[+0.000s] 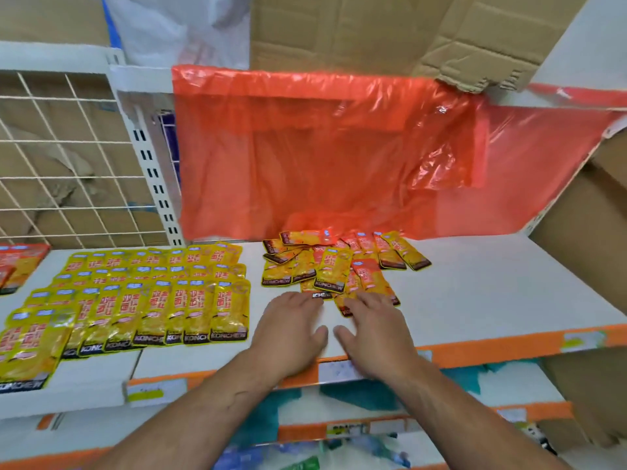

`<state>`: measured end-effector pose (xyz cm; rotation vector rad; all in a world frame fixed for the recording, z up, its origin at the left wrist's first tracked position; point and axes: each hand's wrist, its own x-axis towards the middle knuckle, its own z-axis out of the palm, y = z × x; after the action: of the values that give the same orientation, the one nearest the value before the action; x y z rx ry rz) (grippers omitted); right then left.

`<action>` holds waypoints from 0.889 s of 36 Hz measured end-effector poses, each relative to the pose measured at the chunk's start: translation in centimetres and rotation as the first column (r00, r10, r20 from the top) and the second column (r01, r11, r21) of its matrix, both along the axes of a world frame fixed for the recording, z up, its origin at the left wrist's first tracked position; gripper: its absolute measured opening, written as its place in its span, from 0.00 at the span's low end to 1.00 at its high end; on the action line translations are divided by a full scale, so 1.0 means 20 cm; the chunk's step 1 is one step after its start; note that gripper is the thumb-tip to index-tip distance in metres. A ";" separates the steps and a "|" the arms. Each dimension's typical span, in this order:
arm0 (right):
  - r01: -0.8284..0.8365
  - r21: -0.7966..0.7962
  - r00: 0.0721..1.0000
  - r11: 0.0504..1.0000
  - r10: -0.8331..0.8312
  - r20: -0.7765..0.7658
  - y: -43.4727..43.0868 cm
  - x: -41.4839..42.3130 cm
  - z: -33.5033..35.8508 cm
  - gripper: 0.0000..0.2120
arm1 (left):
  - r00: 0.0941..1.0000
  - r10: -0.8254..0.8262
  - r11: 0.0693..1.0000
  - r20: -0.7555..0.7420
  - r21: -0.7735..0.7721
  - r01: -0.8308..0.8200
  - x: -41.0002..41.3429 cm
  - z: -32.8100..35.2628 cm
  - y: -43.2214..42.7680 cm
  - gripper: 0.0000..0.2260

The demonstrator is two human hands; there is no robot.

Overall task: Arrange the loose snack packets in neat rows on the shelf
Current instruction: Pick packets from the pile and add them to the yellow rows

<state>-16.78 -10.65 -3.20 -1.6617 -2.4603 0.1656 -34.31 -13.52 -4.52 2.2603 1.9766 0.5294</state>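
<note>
From the head view, the left hand (291, 329) and right hand (369, 325) lie palm-down side by side on the smooth white shelf (492, 293), fingers straight and spread, gripping nothing. Their fingertips reach the near edge of the loose snack packets (339, 266), a jumbled heap of glossy, crinkled yellow-and-orange foil sachets, long and rectangular, just beyond both hands. Left of the left hand, the same packets lie flat in overlapping rows (163, 300). Beyond the heap hangs a thin, wrinkled orange plastic sheet (322, 157); far left of it stands a white wire grid panel (68, 157).
</note>
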 end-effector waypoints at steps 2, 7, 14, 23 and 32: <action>-0.004 -0.002 1.000 1.000 0.004 -0.003 0.06 0.10 0.00 0.28 | 0.998 0.050 0.998 0.028 -0.027 -0.049 0.10 -0.01 0.03 0.25; 0.010 -0.033 0.997 0.999 -0.012 -0.080 0.19 0.26 -0.02 0.25 | 0.983 0.179 0.983 0.046 -0.055 -0.176 0.28 -0.04 0.08 0.19; 0.013 -0.126 0.992 0.992 -0.028 -0.123 0.36 0.32 -0.09 0.28 | 0.964 0.249 0.967 -0.089 -0.024 -0.252 0.41 -0.07 0.12 0.20; 0.096 -0.119 0.966 0.988 -0.121 -0.230 0.43 0.34 -0.12 0.16 | 0.978 0.187 0.981 0.093 0.038 -0.192 0.39 -0.14 0.13 0.14; 0.152 -0.302 0.933 0.941 -0.237 -0.271 0.51 0.35 -0.10 0.40 | 0.983 0.108 0.990 0.151 0.070 -0.120 0.38 -0.16 0.14 0.10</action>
<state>-9.74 -0.54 -5.16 -1.8170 -2.1025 0.7130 -26.80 -10.77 -7.81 2.0912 2.0540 0.7748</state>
